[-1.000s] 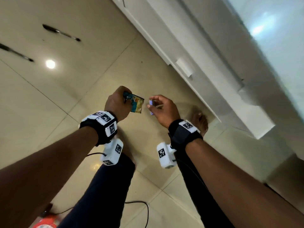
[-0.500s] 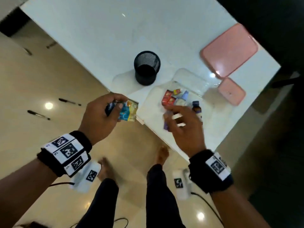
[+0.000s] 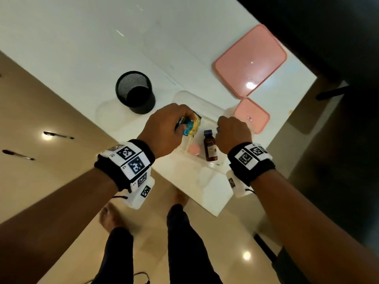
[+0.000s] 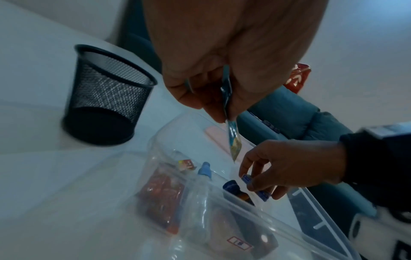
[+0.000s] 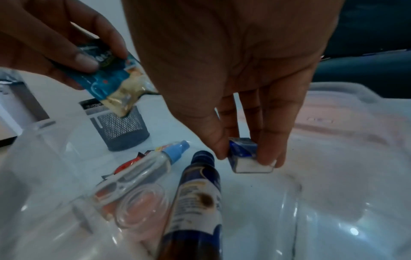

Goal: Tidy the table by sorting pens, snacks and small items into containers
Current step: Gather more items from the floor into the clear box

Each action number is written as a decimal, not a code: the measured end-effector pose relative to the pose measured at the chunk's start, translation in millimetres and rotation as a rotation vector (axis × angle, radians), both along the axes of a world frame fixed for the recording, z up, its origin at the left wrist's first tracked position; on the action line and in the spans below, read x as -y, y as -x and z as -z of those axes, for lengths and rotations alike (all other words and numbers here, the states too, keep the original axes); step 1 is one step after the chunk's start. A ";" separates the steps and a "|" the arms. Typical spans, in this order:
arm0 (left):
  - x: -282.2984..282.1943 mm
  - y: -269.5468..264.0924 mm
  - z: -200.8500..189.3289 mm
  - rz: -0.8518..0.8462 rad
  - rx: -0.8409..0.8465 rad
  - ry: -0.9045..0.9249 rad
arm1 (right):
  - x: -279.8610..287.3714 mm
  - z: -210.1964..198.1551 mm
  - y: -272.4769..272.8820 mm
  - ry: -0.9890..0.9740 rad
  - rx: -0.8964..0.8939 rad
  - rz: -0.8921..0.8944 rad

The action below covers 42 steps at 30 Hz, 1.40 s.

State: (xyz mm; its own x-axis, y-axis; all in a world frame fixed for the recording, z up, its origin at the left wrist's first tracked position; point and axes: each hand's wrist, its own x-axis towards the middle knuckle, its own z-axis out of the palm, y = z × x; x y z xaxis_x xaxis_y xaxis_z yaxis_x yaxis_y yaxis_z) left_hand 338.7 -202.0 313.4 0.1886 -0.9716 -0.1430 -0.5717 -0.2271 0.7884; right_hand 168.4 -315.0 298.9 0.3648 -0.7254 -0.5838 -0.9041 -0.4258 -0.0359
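My left hand [image 3: 182, 125] grips a blue and yellow snack packet [image 3: 193, 125] by its top edge, and the packet [image 4: 233, 140] hangs above the clear plastic container [image 3: 190, 95]. My right hand [image 3: 220, 129] pinches a small white eraser in a blue sleeve [image 5: 246, 158] between thumb and fingers, low inside the same container. In the container lie a brown bottle with a dark blue cap [image 3: 210, 148], a clear bottle with a light blue cap [image 5: 164, 158] and red snack packets [image 4: 162, 191].
A black mesh pen cup [image 3: 135, 93] stands on the white table left of the container. A large pink lid [image 3: 250, 60] and a small pink lid [image 3: 252, 113] lie to the right. Two pens [image 3: 58, 135] [image 3: 17, 154] lie on the tiled floor at left.
The view swung from the floor up to the table. Both hands, still holding the packet and the eraser, moved over the clear container, and the right hand went down into it.
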 end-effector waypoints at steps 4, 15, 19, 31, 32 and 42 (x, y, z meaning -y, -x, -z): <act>32.1 11.3 -3.2 0.178 0.128 -0.181 | -1.5 -2.5 0.8 -0.066 0.039 0.048; 52.7 25.0 15.5 0.320 0.246 -0.289 | -4.3 -20.1 34.6 -0.054 0.258 0.350; 25.5 8.8 -3.9 0.176 0.158 -0.111 | -10.2 -26.7 26.3 -0.109 0.300 0.410; -227.9 -126.7 26.4 -0.286 -0.142 -0.414 | -148.2 -50.7 -145.0 -0.310 0.460 -0.152; -254.3 -141.3 38.0 -0.308 -0.171 -0.487 | -166.5 -42.8 -165.0 -0.354 0.416 -0.198; -480.2 -308.7 95.4 -0.624 -0.305 -0.738 | -358.8 118.6 -374.0 -0.735 -0.061 -0.436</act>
